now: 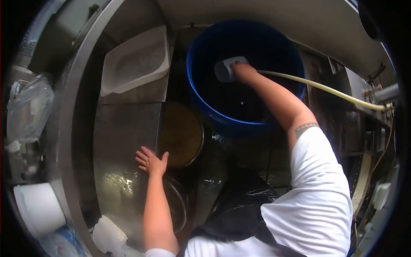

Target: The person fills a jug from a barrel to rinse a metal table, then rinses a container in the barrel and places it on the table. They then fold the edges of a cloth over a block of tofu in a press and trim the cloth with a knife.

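Observation:
A large blue barrel (247, 118) stands ahead of me, dark inside. My right hand (244, 70) reaches into it, fingers closed on a whitish plastic scoop-like container (223, 72). A pale yellow hose (317, 85) runs over the barrel's right rim and ends near my right wrist. My left hand (151, 162) holds nothing; its fingers are spread at the edge of a steel counter (124, 141). Just beyond it, lower down, is a round vessel with brownish contents (182, 135).
A white rectangular tub (135, 62) rests on the counter's far end. Crumpled white paper (109, 235) lies at its near end. On the left are a white bucket (40, 210) and a clear plastic bag (30, 107). A round metal pot (175, 205) sits below my left forearm.

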The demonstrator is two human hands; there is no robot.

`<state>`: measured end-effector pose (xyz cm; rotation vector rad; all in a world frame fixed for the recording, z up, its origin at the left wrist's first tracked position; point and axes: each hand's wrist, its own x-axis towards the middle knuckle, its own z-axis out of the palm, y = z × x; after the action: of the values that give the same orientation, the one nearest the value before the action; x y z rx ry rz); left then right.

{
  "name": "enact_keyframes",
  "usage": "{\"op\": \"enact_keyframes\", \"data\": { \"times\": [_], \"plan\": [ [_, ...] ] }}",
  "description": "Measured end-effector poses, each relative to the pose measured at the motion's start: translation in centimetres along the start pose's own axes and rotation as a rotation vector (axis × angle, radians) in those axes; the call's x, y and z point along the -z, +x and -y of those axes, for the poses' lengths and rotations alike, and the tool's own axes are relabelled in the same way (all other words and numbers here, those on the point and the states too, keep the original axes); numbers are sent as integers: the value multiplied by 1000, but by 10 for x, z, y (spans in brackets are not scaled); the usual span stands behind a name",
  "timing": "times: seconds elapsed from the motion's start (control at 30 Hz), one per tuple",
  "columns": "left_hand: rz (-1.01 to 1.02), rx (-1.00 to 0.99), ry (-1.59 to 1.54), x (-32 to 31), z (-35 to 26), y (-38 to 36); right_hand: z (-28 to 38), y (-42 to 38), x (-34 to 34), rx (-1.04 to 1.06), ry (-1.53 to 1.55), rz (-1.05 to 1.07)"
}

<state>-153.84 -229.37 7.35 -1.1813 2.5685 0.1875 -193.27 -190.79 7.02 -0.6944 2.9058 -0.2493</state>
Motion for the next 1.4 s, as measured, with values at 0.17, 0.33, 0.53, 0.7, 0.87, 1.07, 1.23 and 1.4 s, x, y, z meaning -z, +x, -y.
{"op": "enact_keyframes", "data": {
  "times": [0.17,0.33,0.53,0.7,0.87,1.07,1.23,1.4],
  "plan": [
    [121,3,-30,7,5,7,-10,70,-123,68,-251,307],
    [230,-30,-47,13,9,15,-32,60,-256,217,-606,233],
    [249,-32,-2,15,8,17,-57,17,-336,200,-288,528],
    [250,-46,-4,16,7,17,-28,10,-354,102,205,686],
    [278,-38,10,20,6,15,25,57,-320,98,331,601],
    [259,-45,47,5,17,19,60,41,-146,-151,434,483],
    [304,-41,22,24,10,11,101,-49,36,-189,699,57],
    [266,-96,45,31,15,0,139,-168,153,-88,656,-456]
  ]
}}
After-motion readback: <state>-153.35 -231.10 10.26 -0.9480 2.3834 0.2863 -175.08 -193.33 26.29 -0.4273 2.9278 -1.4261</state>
